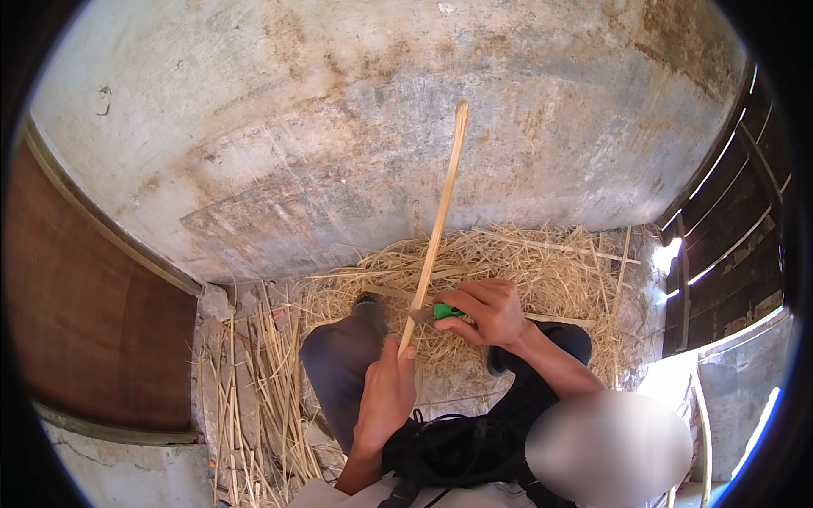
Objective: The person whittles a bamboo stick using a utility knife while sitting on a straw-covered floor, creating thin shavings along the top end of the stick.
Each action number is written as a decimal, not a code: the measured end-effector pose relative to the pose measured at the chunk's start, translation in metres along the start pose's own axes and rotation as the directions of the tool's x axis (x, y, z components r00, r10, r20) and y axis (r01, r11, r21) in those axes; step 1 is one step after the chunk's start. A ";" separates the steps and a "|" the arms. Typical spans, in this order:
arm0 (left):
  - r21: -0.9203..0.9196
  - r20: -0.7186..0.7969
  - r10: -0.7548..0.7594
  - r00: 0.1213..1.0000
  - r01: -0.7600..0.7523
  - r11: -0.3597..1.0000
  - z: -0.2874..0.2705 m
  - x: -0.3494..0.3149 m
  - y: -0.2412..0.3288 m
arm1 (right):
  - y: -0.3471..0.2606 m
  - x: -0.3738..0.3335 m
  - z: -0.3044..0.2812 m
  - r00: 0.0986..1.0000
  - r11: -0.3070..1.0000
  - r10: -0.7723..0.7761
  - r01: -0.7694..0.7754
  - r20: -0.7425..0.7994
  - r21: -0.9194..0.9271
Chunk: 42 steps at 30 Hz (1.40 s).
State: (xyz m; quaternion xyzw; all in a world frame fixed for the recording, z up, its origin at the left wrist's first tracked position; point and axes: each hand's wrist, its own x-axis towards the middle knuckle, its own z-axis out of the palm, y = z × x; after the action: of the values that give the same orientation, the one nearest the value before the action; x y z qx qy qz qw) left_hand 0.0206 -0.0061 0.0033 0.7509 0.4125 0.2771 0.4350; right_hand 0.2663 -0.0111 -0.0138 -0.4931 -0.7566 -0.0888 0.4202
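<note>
My left hand [386, 396] is closed around the lower end of a long pale bamboo strip [440, 216], which slants up and away toward the wall. In my right hand [491, 315] is a knife with a green handle [444, 311]. Its short blade [421, 316] lies against the strip a little above my left hand. The cutting edge is too small to make out. Both hands are between my bent knees, over a heap of curled shavings [533, 262].
Many thin split strips [246, 398] lie on the floor to my left. A stained plaster wall [356, 152] stands close in front. On the left is a brown panel [102, 296], on the right a dark slatted wall [728, 220]. A blurred oval hides the lower right.
</note>
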 end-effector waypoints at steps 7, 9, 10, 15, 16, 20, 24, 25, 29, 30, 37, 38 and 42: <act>0.084 0.013 -0.075 0.997 0.073 0.994 0.000 -0.001 0.012 | 0.002 0.002 -0.004 0.993 0.996 0.087 -0.087 -0.076 0.000; 0.088 0.039 -0.118 0.992 0.114 0.990 0.001 -0.001 0.013 | 0.002 0.004 -0.009 0.992 0.995 0.100 -0.100 -0.075 -0.004; 0.089 0.039 -0.110 0.993 0.106 0.990 0.003 -0.002 0.011 | 0.003 0.005 -0.011 0.992 0.994 0.106 -0.107 -0.075 -0.006; 0.104 0.068 -0.080 0.994 0.072 0.992 0.006 -0.006 0.009 | 0.013 0.006 -0.017 0.984 0.989 0.143 -0.147 -0.110 -0.027; 0.097 0.068 -0.072 0.995 0.065 0.993 0.006 -0.007 0.007 | 0.013 0.007 -0.019 0.985 0.989 0.135 -0.139 -0.105 -0.041; 0.086 0.078 -0.061 0.995 0.054 0.995 0.006 -0.007 0.007 | 0.015 0.006 -0.016 0.984 0.991 0.127 -0.132 -0.124 -0.033; 0.088 0.069 -0.051 0.996 0.045 0.995 0.005 -0.007 0.006 | 0.016 0.006 -0.013 0.983 0.990 0.126 -0.133 -0.131 -0.042; 0.090 0.066 -0.053 0.996 0.047 0.995 0.005 -0.007 0.006 | 0.016 0.006 -0.013 0.983 0.990 0.126 -0.133 -0.131 -0.048; 0.103 0.066 -0.079 0.995 0.072 0.992 0.005 -0.010 0.002 | 0.015 0.008 -0.011 0.985 0.988 0.108 -0.122 -0.136 -0.093; 0.097 0.069 -0.084 0.994 0.077 0.992 0.005 -0.010 0.002 | 0.015 0.009 -0.011 0.985 0.988 0.101 -0.116 -0.141 -0.100; 0.165 0.084 -0.055 0.995 0.040 0.985 0.011 -0.034 -0.008 | 0.063 0.014 -0.023 0.826 0.881 0.445 -0.473 -0.347 0.004; 0.179 0.088 -0.008 0.996 -0.008 0.984 0.013 -0.040 -0.011 | 0.069 0.016 -0.032 0.835 0.883 0.430 -0.468 -0.343 -0.034; 0.140 0.152 -0.083 0.985 0.061 0.988 0.011 -0.046 -0.020 | 0.067 0.019 -0.047 0.847 0.869 0.434 -0.483 -0.307 -0.104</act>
State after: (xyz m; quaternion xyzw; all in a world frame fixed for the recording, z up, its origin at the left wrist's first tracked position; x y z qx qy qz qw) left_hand -0.0015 -0.0453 -0.0219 0.7826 0.4217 0.1726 0.4241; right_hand 0.3437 0.0089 0.0111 -0.6782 -0.5400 -0.1196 0.4839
